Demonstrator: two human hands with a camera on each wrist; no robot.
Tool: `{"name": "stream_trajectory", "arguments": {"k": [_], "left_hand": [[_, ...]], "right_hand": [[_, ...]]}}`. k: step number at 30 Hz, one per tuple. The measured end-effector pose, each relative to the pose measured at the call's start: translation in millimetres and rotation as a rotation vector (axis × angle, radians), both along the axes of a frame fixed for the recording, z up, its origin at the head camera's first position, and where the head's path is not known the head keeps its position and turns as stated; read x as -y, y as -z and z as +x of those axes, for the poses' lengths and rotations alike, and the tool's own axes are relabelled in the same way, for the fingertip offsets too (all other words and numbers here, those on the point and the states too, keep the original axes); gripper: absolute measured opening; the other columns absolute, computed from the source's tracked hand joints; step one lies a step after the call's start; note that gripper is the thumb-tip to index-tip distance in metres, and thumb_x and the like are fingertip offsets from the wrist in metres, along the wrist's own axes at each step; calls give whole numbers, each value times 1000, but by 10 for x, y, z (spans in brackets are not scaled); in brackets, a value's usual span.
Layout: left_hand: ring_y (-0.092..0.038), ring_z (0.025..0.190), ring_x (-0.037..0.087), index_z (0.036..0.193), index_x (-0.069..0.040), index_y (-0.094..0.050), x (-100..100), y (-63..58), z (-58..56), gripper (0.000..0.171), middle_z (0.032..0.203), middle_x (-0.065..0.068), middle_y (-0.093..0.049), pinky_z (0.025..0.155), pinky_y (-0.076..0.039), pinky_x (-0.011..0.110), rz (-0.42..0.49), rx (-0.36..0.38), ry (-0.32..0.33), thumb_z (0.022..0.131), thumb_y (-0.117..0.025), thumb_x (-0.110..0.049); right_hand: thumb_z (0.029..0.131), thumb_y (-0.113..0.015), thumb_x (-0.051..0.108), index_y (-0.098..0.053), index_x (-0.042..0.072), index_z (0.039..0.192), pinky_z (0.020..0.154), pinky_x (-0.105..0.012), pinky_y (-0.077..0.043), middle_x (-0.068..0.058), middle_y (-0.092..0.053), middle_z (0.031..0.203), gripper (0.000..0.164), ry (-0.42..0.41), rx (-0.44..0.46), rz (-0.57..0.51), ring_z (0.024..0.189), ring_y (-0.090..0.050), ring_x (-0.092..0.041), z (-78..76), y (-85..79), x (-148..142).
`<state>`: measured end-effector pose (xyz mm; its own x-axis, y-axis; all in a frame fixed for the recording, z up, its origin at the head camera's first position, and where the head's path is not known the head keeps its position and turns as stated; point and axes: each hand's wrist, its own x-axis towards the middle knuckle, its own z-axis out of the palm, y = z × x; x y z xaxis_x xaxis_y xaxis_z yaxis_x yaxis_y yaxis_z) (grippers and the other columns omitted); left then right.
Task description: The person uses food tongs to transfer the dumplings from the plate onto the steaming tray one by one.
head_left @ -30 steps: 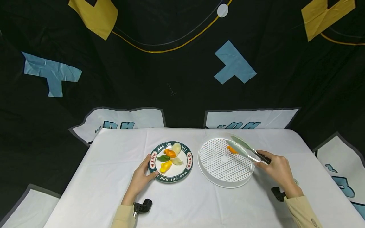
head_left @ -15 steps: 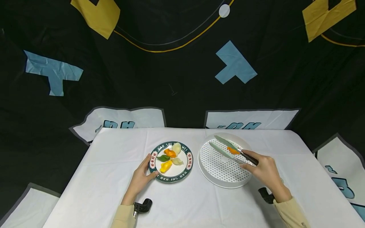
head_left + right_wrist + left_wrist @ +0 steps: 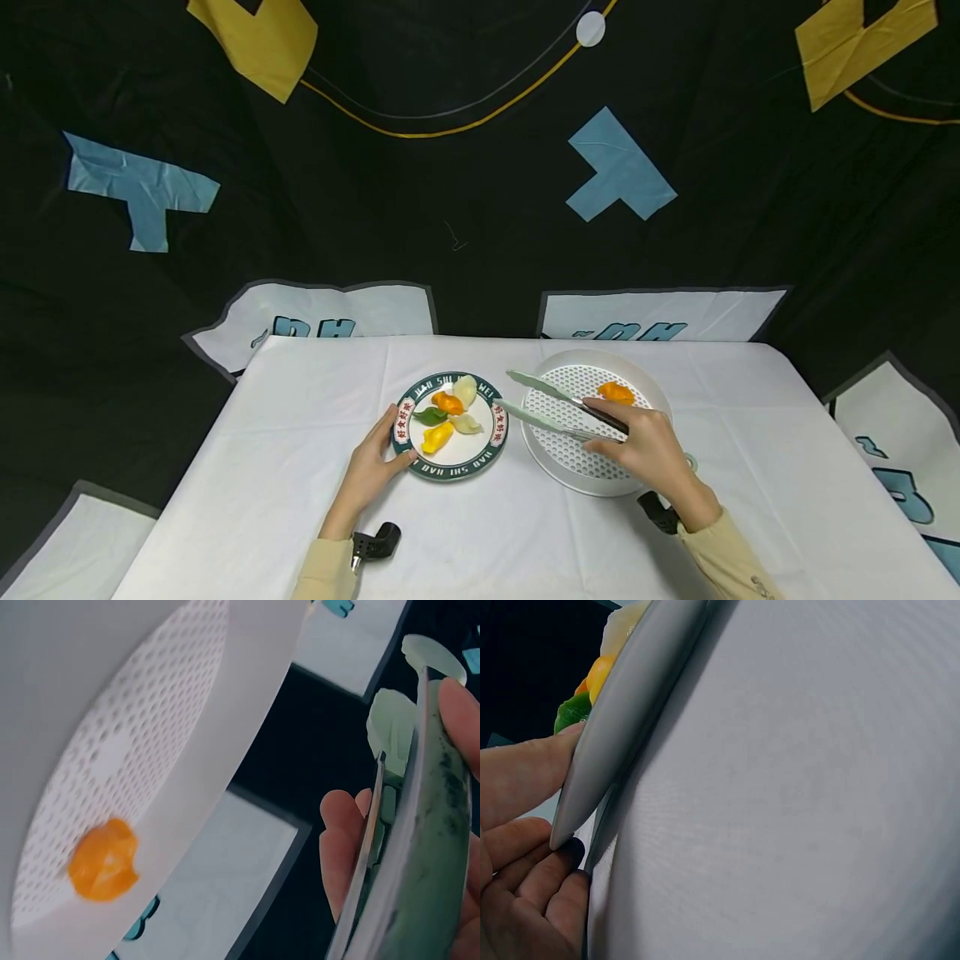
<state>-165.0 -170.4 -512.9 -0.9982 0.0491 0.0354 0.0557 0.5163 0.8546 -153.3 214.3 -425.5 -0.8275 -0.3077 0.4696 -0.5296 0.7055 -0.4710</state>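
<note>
My left hand (image 3: 371,467) holds the near left edge of a green-rimmed plate (image 3: 450,473), thumb on top and fingers underneath. On the plate lie several dumpling-like pieces: an orange piece (image 3: 447,403), a yellow piece (image 3: 437,437), a green piece (image 3: 430,416) and pale pieces (image 3: 464,389). My right hand (image 3: 648,446) grips a pair of tongs (image 3: 551,390) with pale green tips. The tips are spread apart, with nothing between them, near the plate's right rim. Beneath the tongs stands a round white steamer tray (image 3: 558,468) with a perforated base, where another orange dumpling-like piece (image 3: 617,392) lies.
A white cloth covers the table (image 3: 480,542). Behind it hangs a black backdrop (image 3: 420,217) with blue and yellow patches. A small pale green part (image 3: 691,461) shows beside the tray, partly behind my right wrist.
My right hand has carried the tongs leftward from the tray's right side toward the plate. The orange piece now lies uncovered in the tray. My left hand and the plate stay put.
</note>
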Motion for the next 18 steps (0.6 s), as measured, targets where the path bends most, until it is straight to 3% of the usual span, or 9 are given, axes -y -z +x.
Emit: {"name": "stream_trajectory", "arguments": {"k": [7, 18], "left_hand": [[-28, 137, 37, 150, 1, -24, 5, -4, 7, 81, 156, 19, -18, 113, -28, 42, -19, 2, 2, 85, -71, -9], [-27, 138, 35, 150, 1, -23, -1, -10, -1, 82, 156, 18, -19, 114, -26, 39, -4, 12, -1, 84, -72, -9]], "right_hand": [[64, -88, 16, -70, 7, 115, 82, -43, -57, -8, -70, 107, 56, -59, 14, 58, 96, -67, -25, -38, 25, 212], [60, -88, 12, -71, 7, 111, 76, -39, -59, -6, -72, 103, 54, -90, 42, 137, 89, -69, -22, -78, 122, 477]]}}
